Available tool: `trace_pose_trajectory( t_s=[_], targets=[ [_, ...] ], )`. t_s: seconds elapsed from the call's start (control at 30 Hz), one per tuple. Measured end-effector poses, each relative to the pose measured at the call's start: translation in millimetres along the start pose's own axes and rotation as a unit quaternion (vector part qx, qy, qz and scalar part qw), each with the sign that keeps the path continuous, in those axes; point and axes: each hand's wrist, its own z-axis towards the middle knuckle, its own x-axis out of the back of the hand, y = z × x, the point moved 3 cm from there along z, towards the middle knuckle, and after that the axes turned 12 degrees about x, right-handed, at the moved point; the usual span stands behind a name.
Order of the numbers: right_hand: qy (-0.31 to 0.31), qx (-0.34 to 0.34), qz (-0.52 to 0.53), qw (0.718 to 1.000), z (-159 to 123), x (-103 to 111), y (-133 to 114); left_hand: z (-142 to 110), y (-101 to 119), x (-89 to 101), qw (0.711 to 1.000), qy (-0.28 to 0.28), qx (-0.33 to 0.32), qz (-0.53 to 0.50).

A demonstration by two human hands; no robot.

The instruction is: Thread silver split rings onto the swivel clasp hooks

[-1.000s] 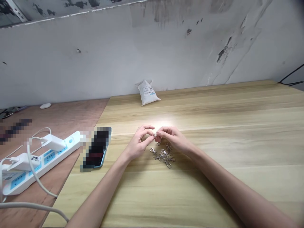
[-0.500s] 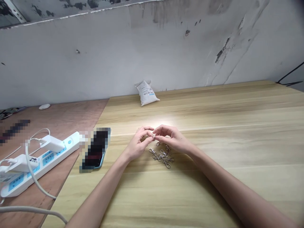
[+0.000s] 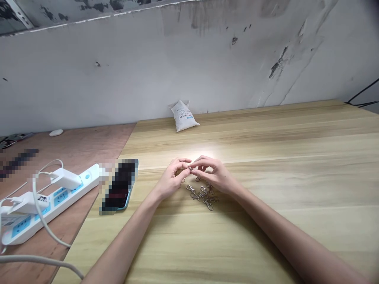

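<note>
Thumb and fingers of my left hand [image 3: 171,179] pinch one end of a small metal clasp [image 3: 191,169]. My right hand [image 3: 215,172] grips the other end between thumb and forefinger, so the fingertips almost meet. Most of the clasp is covered by the fingers. Just below the hands, a loose pile of silver swivel clasps [image 3: 204,193] lies on the wooden tabletop [image 3: 183,236]. A ring-like metal piece [image 3: 182,181] shows partly beneath my left hand, and my right hand hides some of the pile's upper edge.
Left of my arm lies a phone [image 3: 126,197], partly blurred out. A white power strip [image 3: 56,201] with plugged chargers and cables rests on the reddish board [image 3: 97,142]. Against the wall stands a white plastic packet [image 3: 184,117].
Both hands stay in nearly the same place. The fingers have shifted slightly around the clasp, and it now looks darker and turned. The pile has not visibly moved.
</note>
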Motion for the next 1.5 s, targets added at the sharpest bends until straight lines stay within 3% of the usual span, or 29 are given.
trace_pose_trajectory(
  t_s=[0.17, 0.47, 0.8, 1.5],
  targets=[
    [0.022, -0.002, -0.009, 1.0, 1, 0, -1, 0, -1, -0.2, 0.999, 0.017, -0.005, 0.033],
    [0.059, -0.122, 0.088, 0.987, -2, -5, 6, -5, 4, 3.9, 0.981, 0.159, -0.052, 0.102],
    [0.057, -0.139, 0.156, 0.976, -5, -11, 14, -6, 6, -0.2, 0.961, 0.157, -0.132, 0.183],
    [0.082, -0.147, 0.177, 0.97, -4, -14, 14, -6, 3, 0.5, 0.958, 0.171, -0.123, 0.196]
  ],
)
